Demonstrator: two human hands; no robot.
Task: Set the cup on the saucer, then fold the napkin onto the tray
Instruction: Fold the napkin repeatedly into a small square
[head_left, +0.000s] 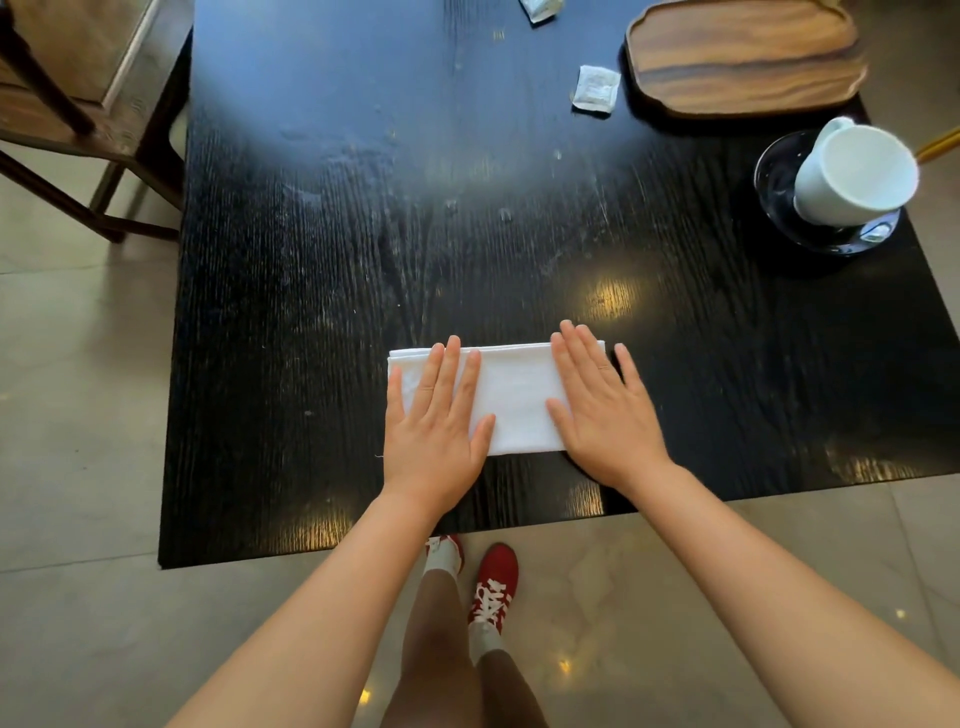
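A white napkin (514, 395), folded into a rectangle, lies flat on the black table (311, 286) near its front edge. My left hand (434, 421) presses flat on the napkin's left part with straight fingers. My right hand (605, 410) presses flat on its right end, partly over the table. At the right edge of the table a white cup (852, 171) stands on a dark glass saucer (779, 176). A wooden tray (743, 57) lies bare at the far right of the table.
Two small paper sachets (596, 88) (540, 9) lie on the table left of the tray. A wooden chair (78, 104) stands at the far left beside the table. My legs and red shoes show below the table's front edge.
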